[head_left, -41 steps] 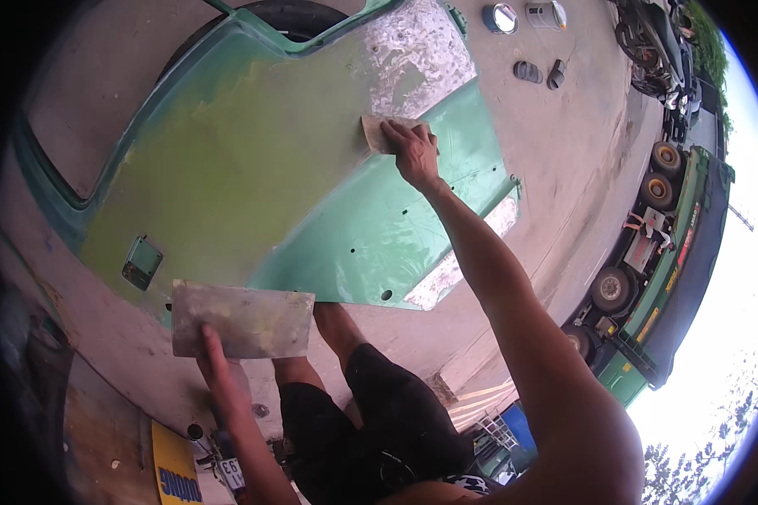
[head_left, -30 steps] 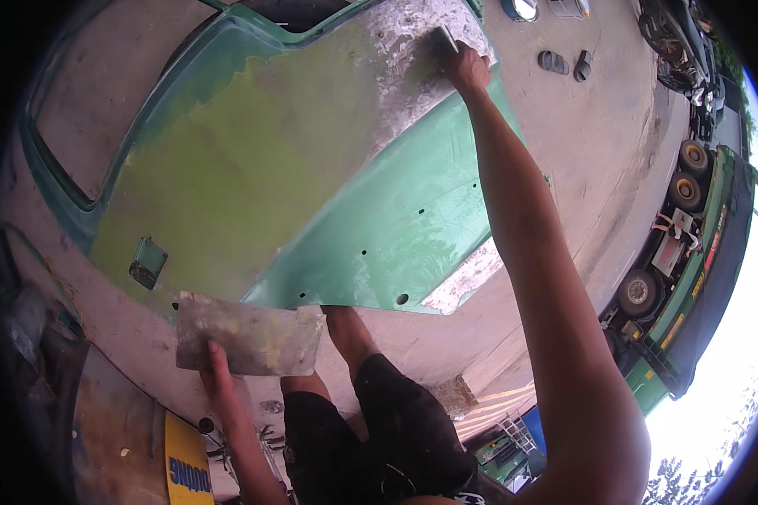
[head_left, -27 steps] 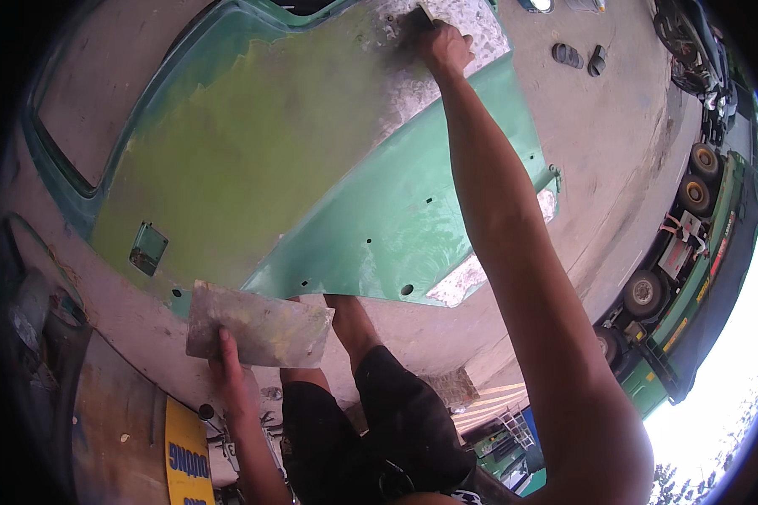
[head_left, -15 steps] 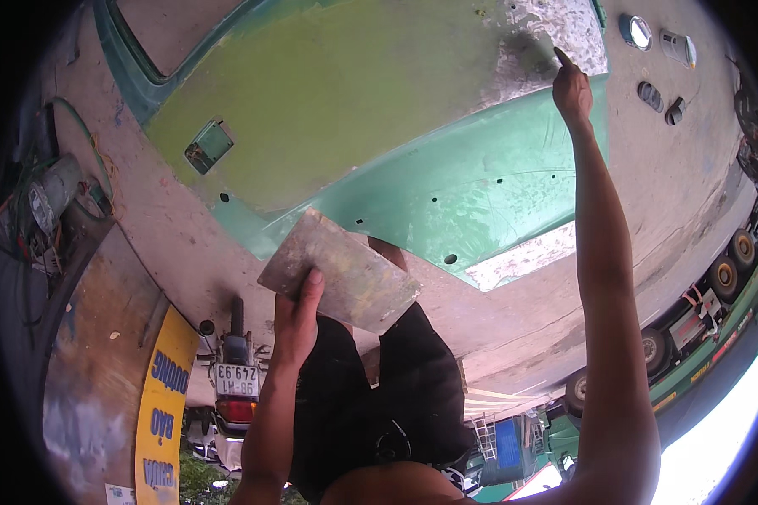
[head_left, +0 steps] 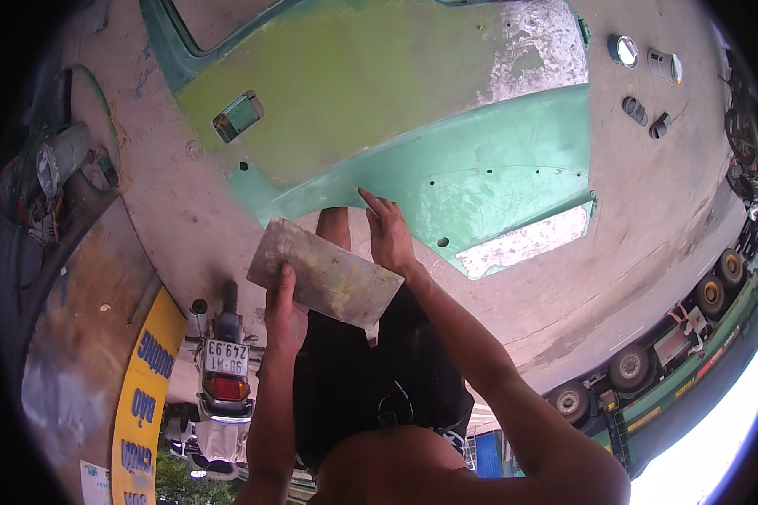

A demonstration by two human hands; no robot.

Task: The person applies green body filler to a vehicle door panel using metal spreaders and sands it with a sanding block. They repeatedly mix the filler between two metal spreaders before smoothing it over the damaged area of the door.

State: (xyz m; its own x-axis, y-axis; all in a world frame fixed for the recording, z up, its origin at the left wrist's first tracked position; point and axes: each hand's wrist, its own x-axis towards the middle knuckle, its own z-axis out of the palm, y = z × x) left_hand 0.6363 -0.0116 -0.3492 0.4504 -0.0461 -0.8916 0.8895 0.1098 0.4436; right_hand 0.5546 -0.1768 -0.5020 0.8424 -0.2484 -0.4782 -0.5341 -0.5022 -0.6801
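The right hand has been withdrawn toward the plate; its grip cannot be told. The plate is thumb-clamped by the left hand, presumably for steadiness.

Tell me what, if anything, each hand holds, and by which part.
The left hand holds the flat rectangular plate by its near long edge, toward the left end. Whether the right hand holds anything cannot be told.

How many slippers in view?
2, both dark and on the ground, right of the green door panel: the left slipper nearer the panel, the right slipper just beyond. The person's feet don't show, so any worn ones may be hidden.
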